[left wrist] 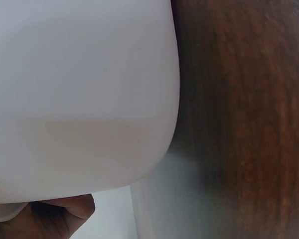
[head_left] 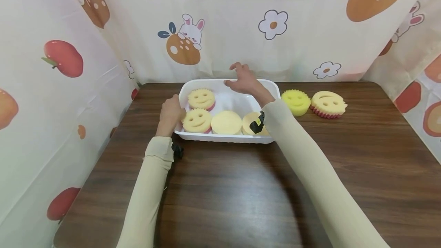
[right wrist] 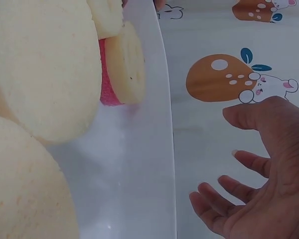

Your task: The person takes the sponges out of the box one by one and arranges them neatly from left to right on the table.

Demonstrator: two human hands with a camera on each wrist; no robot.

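A white tray [head_left: 237,138] stands at the far side of the table, with round sponges inside. My left hand [head_left: 171,111] grips its left rim; in the left wrist view the fingers [left wrist: 78,206] curl at the edge beside the tray's wall [left wrist: 89,89]. My right hand [head_left: 244,81] hovers over the back rim, fingers spread and holding nothing. At the tray's left lie two smiley sponges, one behind [head_left: 201,98] and one in front [head_left: 197,120], cream with pink undersides. A plain round sponge [head_left: 226,122] sits mid-front; another [head_left: 249,123] is partly hidden by my right wrist.
Right of the tray, a yellow smiley sponge [head_left: 295,102] and a cream-and-pink smiley sponge [head_left: 329,104] lie side by side on the dark wooden table [head_left: 224,190]. A printed curtain [head_left: 227,22] hangs directly behind the table's far edge.
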